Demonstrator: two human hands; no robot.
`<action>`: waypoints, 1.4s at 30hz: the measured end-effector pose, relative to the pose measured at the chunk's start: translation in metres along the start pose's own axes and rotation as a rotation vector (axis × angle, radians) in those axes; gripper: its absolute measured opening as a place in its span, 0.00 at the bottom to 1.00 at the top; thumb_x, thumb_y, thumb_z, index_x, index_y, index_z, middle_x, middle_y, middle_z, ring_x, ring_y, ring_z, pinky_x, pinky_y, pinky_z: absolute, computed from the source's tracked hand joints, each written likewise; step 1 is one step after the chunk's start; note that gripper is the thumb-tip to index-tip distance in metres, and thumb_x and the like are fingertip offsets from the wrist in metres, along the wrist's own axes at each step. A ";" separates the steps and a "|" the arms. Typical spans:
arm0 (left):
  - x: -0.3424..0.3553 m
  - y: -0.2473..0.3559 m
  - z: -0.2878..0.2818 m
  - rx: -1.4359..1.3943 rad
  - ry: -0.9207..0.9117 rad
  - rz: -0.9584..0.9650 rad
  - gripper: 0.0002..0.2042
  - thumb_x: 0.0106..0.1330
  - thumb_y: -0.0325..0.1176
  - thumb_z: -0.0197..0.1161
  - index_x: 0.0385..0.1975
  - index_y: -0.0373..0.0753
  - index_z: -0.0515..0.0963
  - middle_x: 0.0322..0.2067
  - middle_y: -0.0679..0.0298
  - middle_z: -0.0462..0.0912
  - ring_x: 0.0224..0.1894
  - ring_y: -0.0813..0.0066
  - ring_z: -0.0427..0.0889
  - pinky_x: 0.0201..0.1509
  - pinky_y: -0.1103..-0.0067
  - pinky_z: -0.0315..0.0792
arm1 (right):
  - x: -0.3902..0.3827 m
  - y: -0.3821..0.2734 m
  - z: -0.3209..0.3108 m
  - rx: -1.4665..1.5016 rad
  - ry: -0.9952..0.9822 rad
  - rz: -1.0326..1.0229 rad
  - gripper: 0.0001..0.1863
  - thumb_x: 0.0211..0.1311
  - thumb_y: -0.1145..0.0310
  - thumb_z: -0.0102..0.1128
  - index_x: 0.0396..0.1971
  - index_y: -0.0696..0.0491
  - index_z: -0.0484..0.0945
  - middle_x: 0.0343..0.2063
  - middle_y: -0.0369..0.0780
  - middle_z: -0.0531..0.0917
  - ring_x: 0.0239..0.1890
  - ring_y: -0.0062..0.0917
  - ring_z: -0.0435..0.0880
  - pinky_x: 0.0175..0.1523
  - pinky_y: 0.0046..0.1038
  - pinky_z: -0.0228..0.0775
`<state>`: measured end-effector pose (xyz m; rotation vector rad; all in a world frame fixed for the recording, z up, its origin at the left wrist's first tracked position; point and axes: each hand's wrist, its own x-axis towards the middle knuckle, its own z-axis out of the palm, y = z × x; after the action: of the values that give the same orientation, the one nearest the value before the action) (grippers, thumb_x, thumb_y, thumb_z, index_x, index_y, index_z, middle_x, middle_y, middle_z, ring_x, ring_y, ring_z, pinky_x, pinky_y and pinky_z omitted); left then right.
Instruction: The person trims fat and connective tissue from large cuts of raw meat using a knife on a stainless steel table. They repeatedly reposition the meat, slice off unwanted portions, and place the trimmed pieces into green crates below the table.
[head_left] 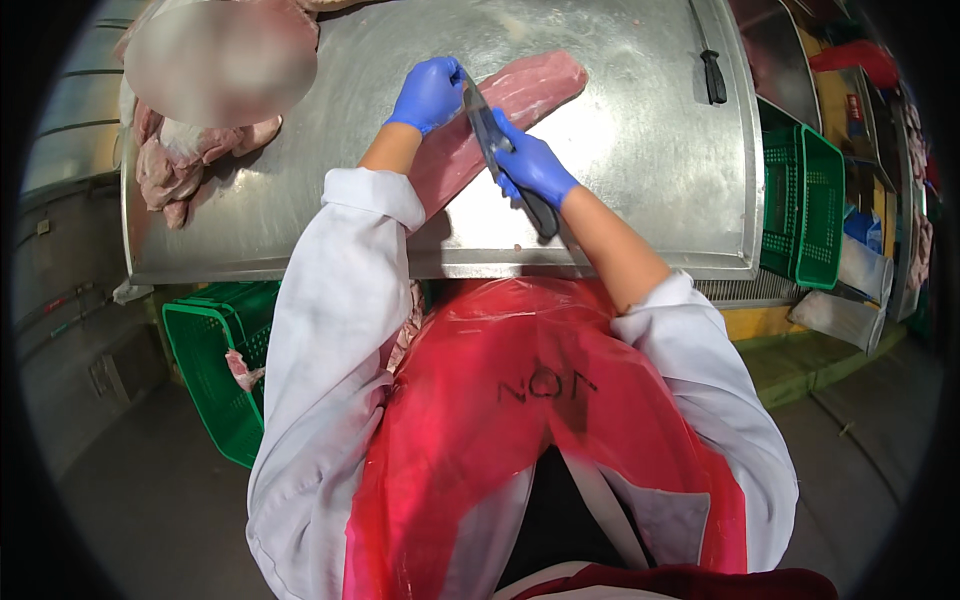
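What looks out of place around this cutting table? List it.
A scrap of meat hangs over the rim of the green crate below the steel table. A second knife lies loose at the table's far right. Nothing looks spilled or damaged.

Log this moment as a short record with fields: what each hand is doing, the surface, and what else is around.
left hand: blue glove, pressing on the long pink meat cut
right hand: blue glove, gripping a dark-handled knife, blade at the cut
surface: steel table
also on table: pile of meat pieces far left; second knife far right
below: green crates
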<state>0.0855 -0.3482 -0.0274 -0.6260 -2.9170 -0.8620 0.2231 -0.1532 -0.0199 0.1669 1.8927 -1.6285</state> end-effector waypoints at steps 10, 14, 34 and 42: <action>-0.021 -0.003 -0.055 -0.291 0.087 -0.135 0.05 0.64 0.28 0.63 0.33 0.33 0.84 0.29 0.54 0.87 0.31 0.69 0.87 0.38 0.73 0.79 | -0.048 0.016 0.032 -0.090 -0.171 0.055 0.39 0.72 0.72 0.47 0.80 0.38 0.46 0.22 0.40 0.81 0.20 0.23 0.81 0.28 0.30 0.80; -0.072 -0.016 -0.107 -0.402 0.209 -0.099 0.07 0.67 0.30 0.65 0.37 0.33 0.83 0.27 0.61 0.84 0.29 0.80 0.79 0.36 0.78 0.76 | -0.028 -0.011 0.051 -0.046 -0.197 0.058 0.41 0.72 0.73 0.51 0.80 0.38 0.46 0.21 0.39 0.79 0.18 0.21 0.77 0.24 0.27 0.75; -0.141 -0.039 -0.018 -0.099 -0.520 -0.495 0.32 0.43 0.47 0.78 0.48 0.35 0.81 0.43 0.51 0.85 0.50 0.51 0.83 0.58 0.61 0.73 | 0.069 0.037 -0.056 -0.695 0.364 -0.230 0.29 0.70 0.64 0.54 0.69 0.51 0.63 0.36 0.56 0.86 0.38 0.51 0.87 0.45 0.43 0.78; -0.193 0.029 0.008 0.320 -0.035 -0.238 0.20 0.45 0.42 0.72 0.38 0.42 0.81 0.39 0.59 0.81 0.46 0.58 0.79 0.51 0.61 0.67 | 0.027 -0.001 0.026 -0.851 0.130 -0.471 0.41 0.69 0.69 0.51 0.79 0.38 0.46 0.39 0.58 0.85 0.40 0.55 0.86 0.51 0.49 0.77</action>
<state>0.2740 -0.3928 -0.0478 -0.2783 -3.1045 -0.3806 0.2110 -0.1854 -0.0344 -0.5744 2.6903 -0.9321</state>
